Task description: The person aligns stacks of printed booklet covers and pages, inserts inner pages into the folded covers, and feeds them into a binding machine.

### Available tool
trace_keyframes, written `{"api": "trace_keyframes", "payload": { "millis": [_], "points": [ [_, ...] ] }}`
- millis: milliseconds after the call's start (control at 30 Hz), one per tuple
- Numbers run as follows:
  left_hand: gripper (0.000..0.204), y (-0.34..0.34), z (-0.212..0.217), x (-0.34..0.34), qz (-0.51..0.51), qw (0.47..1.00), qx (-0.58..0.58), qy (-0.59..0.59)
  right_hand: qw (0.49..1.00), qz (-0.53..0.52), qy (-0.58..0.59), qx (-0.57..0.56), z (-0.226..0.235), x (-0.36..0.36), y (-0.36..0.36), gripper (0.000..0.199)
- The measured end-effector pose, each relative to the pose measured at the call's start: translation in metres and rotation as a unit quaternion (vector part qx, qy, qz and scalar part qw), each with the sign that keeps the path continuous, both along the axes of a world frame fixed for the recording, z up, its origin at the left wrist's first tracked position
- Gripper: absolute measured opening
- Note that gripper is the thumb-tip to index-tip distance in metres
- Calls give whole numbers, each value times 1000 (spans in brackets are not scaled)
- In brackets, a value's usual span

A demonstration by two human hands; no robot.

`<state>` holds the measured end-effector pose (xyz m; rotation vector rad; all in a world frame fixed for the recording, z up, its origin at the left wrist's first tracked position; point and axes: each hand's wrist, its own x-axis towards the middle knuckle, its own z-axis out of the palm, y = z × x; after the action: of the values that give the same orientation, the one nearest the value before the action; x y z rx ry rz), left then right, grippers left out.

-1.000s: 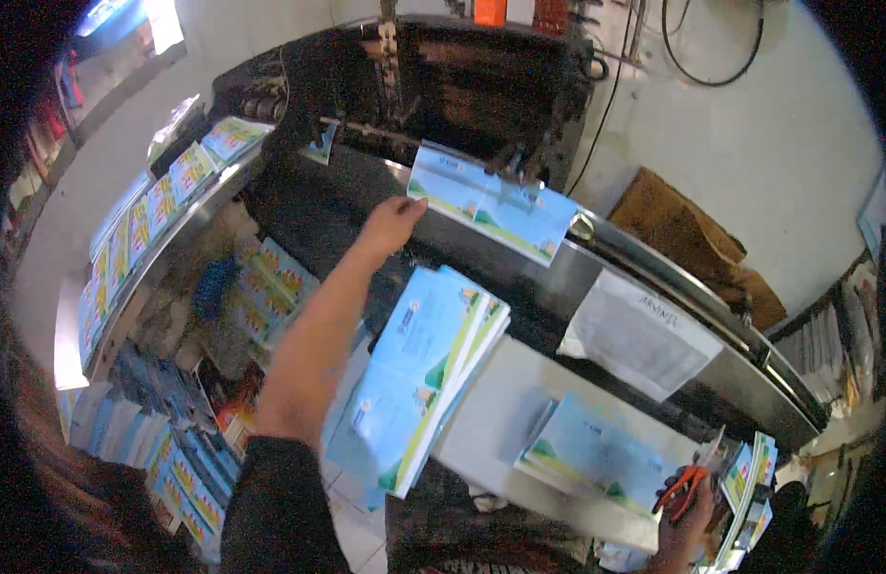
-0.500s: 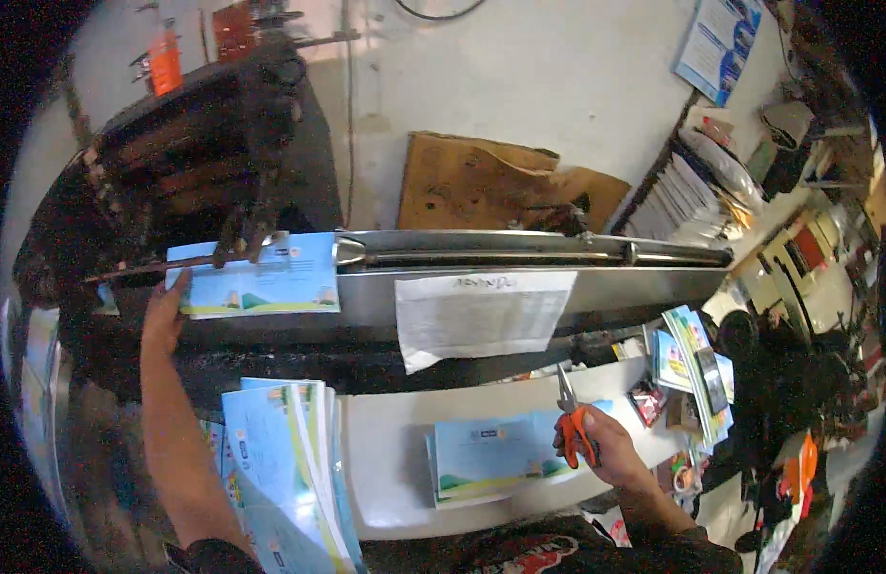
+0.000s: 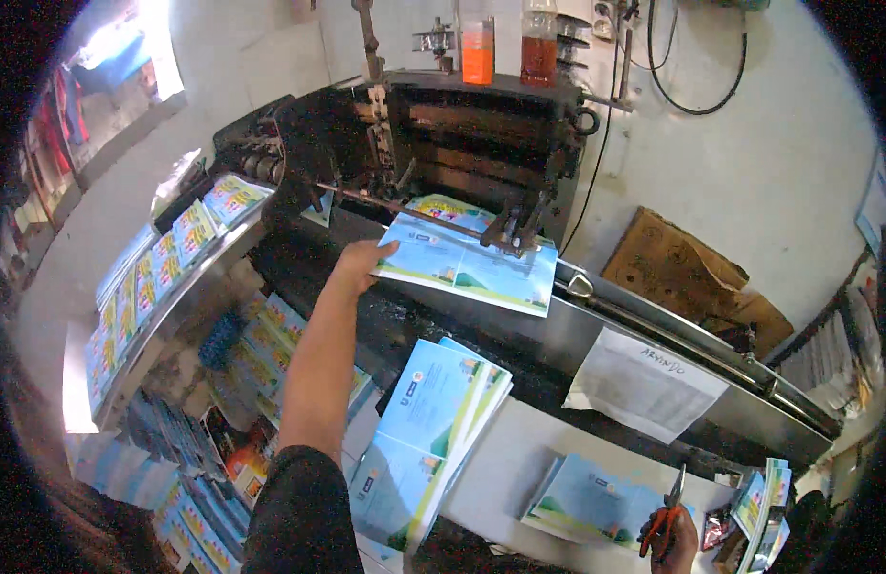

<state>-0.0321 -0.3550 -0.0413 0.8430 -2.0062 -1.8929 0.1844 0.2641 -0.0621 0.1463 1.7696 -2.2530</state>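
My left hand (image 3: pixel 364 263) grips the left end of a light blue printed booklet (image 3: pixel 500 273), which hangs over the metal rail of a dark machine (image 3: pixel 462 143), under its working head. Behind it a colourful printed sheet (image 3: pixel 443 209) shows partly. At the lower right my right hand (image 3: pixel 686 547) is closed around scissors (image 3: pixel 665 531) with orange handles, blades pointing up and away. These scissors are beside a low pile of blue booklets (image 3: pixel 596 493) on a white table. A taller stack of blue booklets (image 3: pixel 414 421) lies nearer my left forearm.
A slanted tray (image 3: pixel 170 330) on the left carries several colourful booklets, with more piles below. A white paper sheet (image 3: pixel 644 383) hangs on the machine's metal front. Torn cardboard (image 3: pixel 677 263) leans on the wall. Orange and reddish-brown containers (image 3: pixel 538 57) stand on top of the machine.
The view has swung left, bringing the tray of booklets and the window into sight. My left hand stays at the booklet's left end; my right hand still holds the scissors.
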Motion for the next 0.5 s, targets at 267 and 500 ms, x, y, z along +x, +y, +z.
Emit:
{"api": "trace_keyframes", "payload": {
  "millis": [267, 500],
  "points": [
    [28, 25, -10, 26, 12, 997, -35, -66, 999, -28, -23, -31, -16, -4, 13, 35],
    [24, 90, 22, 89, -51, 996, 21, 70, 998, -9, 19, -67, -42, 0, 33, 41]
  ]
}}
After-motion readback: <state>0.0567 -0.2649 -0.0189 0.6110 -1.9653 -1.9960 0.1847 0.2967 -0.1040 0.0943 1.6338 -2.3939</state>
